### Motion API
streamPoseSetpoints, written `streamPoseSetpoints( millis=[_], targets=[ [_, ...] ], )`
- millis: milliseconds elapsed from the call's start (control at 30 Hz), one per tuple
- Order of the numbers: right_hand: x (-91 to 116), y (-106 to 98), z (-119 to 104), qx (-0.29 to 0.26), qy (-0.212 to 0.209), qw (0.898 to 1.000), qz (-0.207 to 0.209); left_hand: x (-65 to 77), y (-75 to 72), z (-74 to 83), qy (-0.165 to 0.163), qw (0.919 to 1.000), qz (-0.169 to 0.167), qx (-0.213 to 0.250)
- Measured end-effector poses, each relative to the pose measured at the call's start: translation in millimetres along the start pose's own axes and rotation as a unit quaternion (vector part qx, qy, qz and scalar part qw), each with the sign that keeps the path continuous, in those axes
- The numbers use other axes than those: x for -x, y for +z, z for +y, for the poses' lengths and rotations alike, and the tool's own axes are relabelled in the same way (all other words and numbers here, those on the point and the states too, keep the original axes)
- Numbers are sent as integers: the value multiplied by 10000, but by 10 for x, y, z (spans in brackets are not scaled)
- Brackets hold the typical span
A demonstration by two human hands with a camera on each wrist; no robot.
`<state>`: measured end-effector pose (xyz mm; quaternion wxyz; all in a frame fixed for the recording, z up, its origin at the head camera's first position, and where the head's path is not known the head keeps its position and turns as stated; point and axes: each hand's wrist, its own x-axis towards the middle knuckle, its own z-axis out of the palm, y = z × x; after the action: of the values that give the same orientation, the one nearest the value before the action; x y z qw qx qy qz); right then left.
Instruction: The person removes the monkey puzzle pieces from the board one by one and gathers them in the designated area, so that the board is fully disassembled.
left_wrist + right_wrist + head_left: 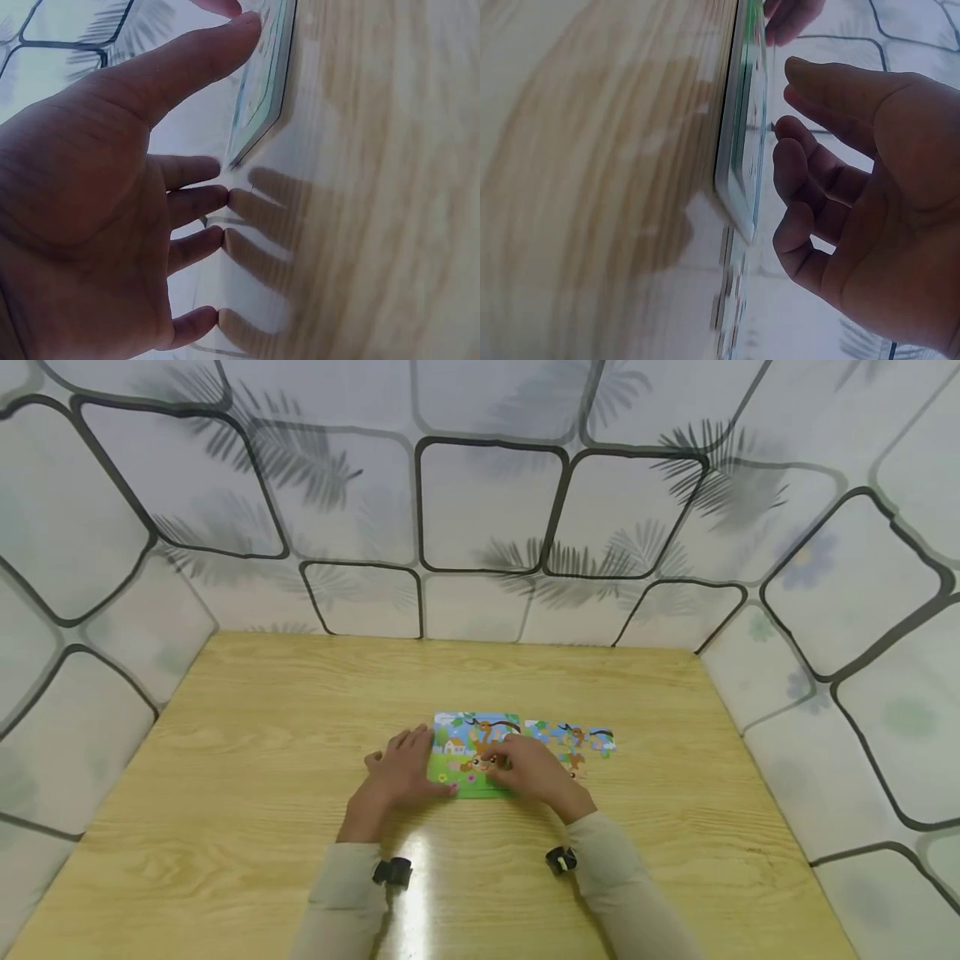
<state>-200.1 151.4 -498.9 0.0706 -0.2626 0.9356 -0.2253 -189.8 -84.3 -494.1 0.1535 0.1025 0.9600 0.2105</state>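
Observation:
A flat jigsaw board with a monkey picture lies on the table before me. Along its left edge my left hand is spread, the thumb resting on the board's face near the lower edge. In the left wrist view its other fingers are straight, their tips at the table. Over the board's right part is my right hand, fingers bent and thumb apart from the index finger in the head view. No piece shows between them. The right wrist view has those fingers loosely curled beside the board's face.
Several loose jigsaw pieces lie right of the board, some partly hidden behind my right hand. The wooden table meets patterned fabric walls at the back and sides. A dark band is on each wrist.

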Motion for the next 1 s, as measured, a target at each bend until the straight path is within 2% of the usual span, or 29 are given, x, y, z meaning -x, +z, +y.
streamPoseSetpoints(
  millis=[167,333,567,1000],
  targets=[
    [-112,41,-113,57,-241,9996,-118,-9,-14,-39,111,9998,-118,-81],
    [-185,71,-188,-111,-231,9992,-307,-11,0,-34,106,9999,-12,-97],
    [-232,109,-231,-222,-414,9984,-324,-11,-3,-11,148,9998,67,-140],
    [-277,164,-267,-128,-190,9981,-567,-9,11,-29,106,9997,94,-175]
  ],
)
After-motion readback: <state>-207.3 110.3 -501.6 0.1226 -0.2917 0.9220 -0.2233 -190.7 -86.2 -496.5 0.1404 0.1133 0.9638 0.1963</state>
